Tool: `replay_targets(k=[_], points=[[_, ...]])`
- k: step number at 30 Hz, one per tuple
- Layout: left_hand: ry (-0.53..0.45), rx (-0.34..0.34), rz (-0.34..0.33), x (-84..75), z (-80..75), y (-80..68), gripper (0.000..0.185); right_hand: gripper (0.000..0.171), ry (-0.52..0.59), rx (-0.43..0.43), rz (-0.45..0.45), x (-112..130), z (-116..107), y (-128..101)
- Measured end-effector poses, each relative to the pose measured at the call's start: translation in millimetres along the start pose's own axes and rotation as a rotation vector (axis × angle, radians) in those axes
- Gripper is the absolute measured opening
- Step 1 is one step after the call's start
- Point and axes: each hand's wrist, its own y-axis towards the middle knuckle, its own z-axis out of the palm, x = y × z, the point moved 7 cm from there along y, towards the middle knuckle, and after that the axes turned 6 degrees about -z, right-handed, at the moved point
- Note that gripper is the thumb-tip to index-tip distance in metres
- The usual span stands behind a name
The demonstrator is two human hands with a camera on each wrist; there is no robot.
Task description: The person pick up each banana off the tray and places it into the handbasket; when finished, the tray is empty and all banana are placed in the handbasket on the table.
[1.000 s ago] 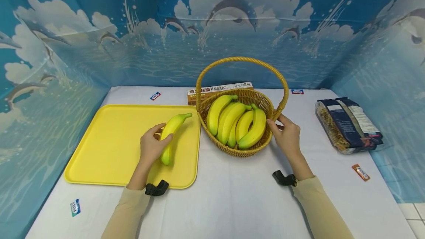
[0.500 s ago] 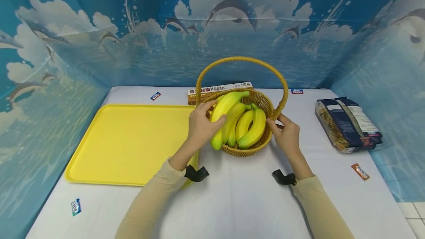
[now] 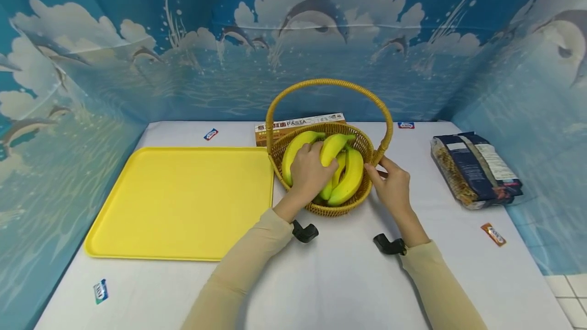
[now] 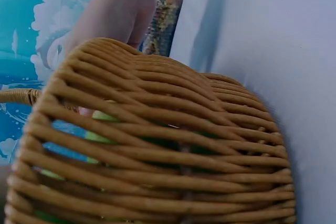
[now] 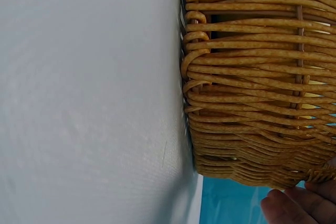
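Note:
A wicker basket (image 3: 334, 211) with a tall arched handle stands mid-table, holding several yellow-green bananas. My left hand (image 3: 311, 169) reaches over the basket's near left rim and grips a banana (image 3: 336, 147), thumb on its near side and fingers mostly hidden behind it. One banana (image 3: 297, 154) lies to the left of that hand, another (image 3: 349, 177) to the right. My right hand (image 3: 393, 183) pinches the basket's right rim by the handle's foot. In the right wrist view its fingertips (image 5: 286, 205) touch the wicker (image 5: 252, 98). Weave (image 4: 157, 129) hides my left hand in the left wrist view.
A yellow tray (image 3: 183, 202) lies left of the basket. Behind the basket is a pasta box (image 3: 300, 122). A dark bag of pasta (image 3: 474, 169) lies at the right. Small wrapped packets (image 3: 493, 234) are scattered on the white table. A dolphin-print curtain (image 3: 220, 85) surrounds it.
My left hand has carried a banana from the tray rightward to the basket, and is now lower and further right, among the bananas. The right hand keeps its hold on the rim.

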Motion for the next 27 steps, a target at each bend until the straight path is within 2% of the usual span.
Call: replay_targets(k=[7, 12, 15, 18, 21, 23, 25, 27], points=[[0.206, -0.021, 0.049, -1.1, 10.7, -3.3, 0.038, 0.029, -0.011, 0.006, 0.004, 0.3, 0.1, -0.5], [0.203, 0.001, 0.075, -3.9, 10.2, -6.1, 0.043, 0.029, -0.013, 0.006, 0.011, -0.7, -0.8, -1.3], [0.174, 0.024, 0.118, -6.6, 5.6, -11.8, 0.044, 0.029, -0.018, 0.009, 0.018, -1.6, -1.7, -0.5], [0.131, 0.104, 0.139, -6.8, -4.1, -22.9, 0.045, 0.029, -0.023, 0.024, 0.027, -2.0, -2.4, 0.3], [0.071, 0.23, 0.104, 0.8, -18.8, -36.6, 0.047, 0.03, -0.032, 0.064, 0.047, -3.0, -3.2, 0.7], [0.042, 0.277, 0.073, 11.0, -33.3, -44.5, 0.046, 0.033, -0.045, 0.11, 0.068, -3.3, -4.8, 0.7], [0.023, 0.276, 0.037, 26.8, -51.2, -49.6, 0.045, 0.039, -0.059, 0.168, 0.09, -3.9, -7.9, 0.3], [0.033, 0.237, -0.012, 48.5, -72.2, -52.3, 0.046, 0.048, -0.089, 0.229, 0.101, -3.3, -13.4, 0.5]])
